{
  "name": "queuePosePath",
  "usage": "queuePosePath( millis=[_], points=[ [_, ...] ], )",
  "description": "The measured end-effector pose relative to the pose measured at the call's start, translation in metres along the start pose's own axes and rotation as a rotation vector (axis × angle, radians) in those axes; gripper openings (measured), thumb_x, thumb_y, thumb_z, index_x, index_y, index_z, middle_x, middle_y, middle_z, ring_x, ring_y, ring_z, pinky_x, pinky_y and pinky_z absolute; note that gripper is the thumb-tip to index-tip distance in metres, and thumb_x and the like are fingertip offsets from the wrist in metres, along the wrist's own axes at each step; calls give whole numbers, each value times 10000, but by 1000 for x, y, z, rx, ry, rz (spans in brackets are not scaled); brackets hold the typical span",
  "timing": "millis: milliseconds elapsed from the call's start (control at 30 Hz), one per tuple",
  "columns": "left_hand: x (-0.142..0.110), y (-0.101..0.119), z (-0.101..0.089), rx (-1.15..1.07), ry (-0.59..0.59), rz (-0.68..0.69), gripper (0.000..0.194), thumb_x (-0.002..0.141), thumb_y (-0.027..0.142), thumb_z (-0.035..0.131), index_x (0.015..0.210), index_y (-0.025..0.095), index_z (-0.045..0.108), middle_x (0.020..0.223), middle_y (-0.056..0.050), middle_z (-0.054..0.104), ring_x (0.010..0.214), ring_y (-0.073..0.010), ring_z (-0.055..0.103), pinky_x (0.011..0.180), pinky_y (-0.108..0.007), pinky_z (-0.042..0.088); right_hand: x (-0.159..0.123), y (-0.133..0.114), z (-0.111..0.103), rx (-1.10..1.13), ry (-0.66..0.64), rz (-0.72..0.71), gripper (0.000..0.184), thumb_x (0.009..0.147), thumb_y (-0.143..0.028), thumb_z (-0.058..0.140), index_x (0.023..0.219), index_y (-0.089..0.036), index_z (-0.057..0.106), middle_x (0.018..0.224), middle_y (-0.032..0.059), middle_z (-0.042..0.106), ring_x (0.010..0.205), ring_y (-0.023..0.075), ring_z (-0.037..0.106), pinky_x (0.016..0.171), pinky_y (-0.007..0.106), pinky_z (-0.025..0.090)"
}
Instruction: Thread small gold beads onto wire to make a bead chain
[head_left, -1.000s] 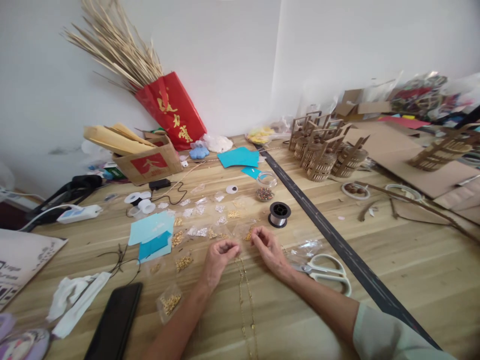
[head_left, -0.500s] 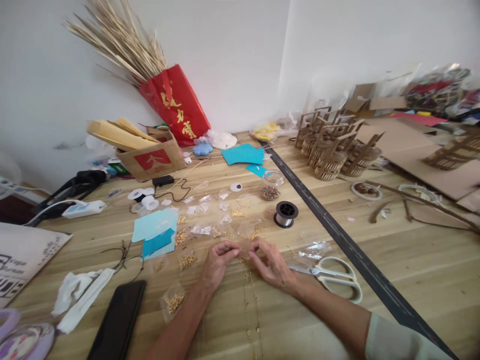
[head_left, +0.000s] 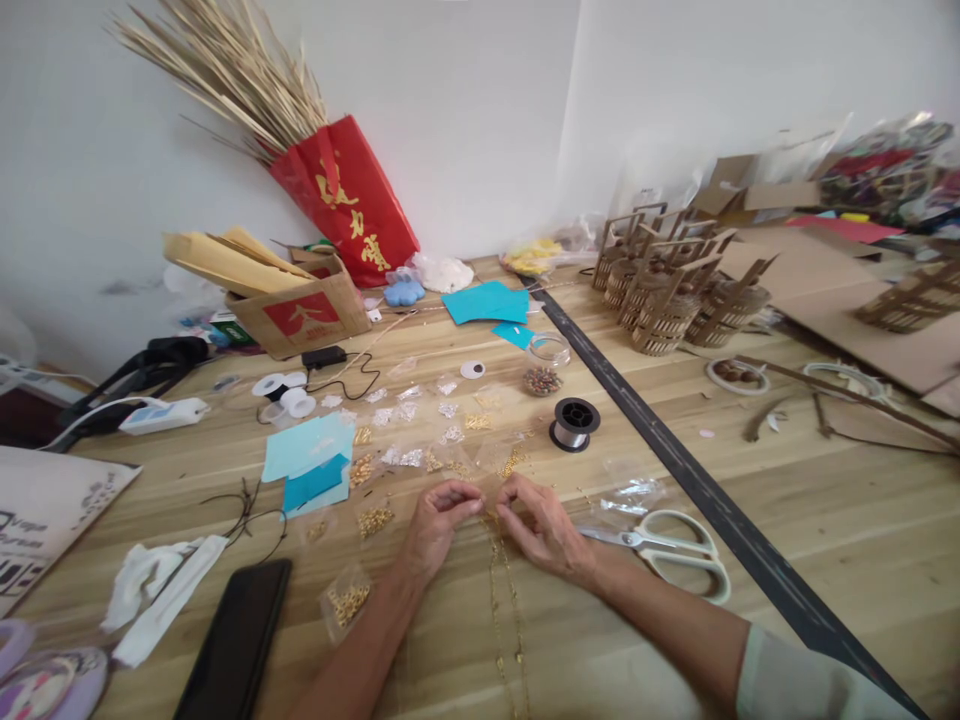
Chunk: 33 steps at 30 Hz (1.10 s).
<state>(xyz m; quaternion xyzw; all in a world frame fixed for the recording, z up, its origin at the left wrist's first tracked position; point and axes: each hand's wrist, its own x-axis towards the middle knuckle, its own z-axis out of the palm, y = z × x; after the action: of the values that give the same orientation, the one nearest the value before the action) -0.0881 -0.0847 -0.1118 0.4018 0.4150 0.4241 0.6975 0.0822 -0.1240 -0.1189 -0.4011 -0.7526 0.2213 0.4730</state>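
Note:
A thin strand with gold beads (head_left: 517, 655) runs in two lines from between my fingertips down to the near edge of the view. My left hand (head_left: 442, 520) is closed in a pinch on its upper end. Close beside it on the right, my right hand (head_left: 541, 525) pinches too; what lies between its fingertips is too small to make out. Loose gold beads (head_left: 513, 460) lie just beyond the fingers. White-handled scissors (head_left: 679, 545) rest right of my right wrist, and a black spool of clear line (head_left: 574, 425) stands farther back.
Small bags of gold beads (head_left: 349, 604) and silver beads (head_left: 403, 457) are spread over the table. A black phone (head_left: 234, 640) and blue paper sheets (head_left: 307, 445) lie left. A jar of coloured beads (head_left: 543, 380) and small bamboo baskets (head_left: 664, 315) stand behind, a dark strip (head_left: 660, 440) crossing right.
My right hand has come back from beside the loose gold beads, and its fingertips are now near my left fingertips. The view has shifted slightly. My left hand keeps its pinch.

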Motion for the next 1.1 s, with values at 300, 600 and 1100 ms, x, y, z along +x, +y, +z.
queuePosePath(
  millis=[300, 600, 1100],
  points=[
    [-1, 1, 0, 62, -12, 41, 189, 510, 214, 840, 641, 154, 717, 630, 2, 672, 611, -112, 577, 636, -217, 444, 0, 1, 0, -2, -9, -3, 72, 923, -203, 431, 887, -206, 493, 739, 20, 531, 634, 141, 502, 571, 257, 401],
    [-2, 4, 2, 70, 1, 37, 182, 492, 205, 838, 615, 155, 713, 629, 3, 666, 613, -112, 574, 635, -216, 446, 0, 1, 0, 15, -14, 1, 78, 922, -199, 432, 882, -200, 500, 749, 24, 540, 656, 143, 516, 589, 257, 411],
    [0, 0, 0, 62, -14, 55, 216, 478, 240, 857, 604, 156, 704, 636, 4, 660, 599, -114, 573, 630, -232, 451, -1, 1, -1, 24, -30, 37, 98, 928, -227, 428, 882, -206, 512, 736, 19, 541, 629, 144, 509, 569, 255, 396]
  ],
)
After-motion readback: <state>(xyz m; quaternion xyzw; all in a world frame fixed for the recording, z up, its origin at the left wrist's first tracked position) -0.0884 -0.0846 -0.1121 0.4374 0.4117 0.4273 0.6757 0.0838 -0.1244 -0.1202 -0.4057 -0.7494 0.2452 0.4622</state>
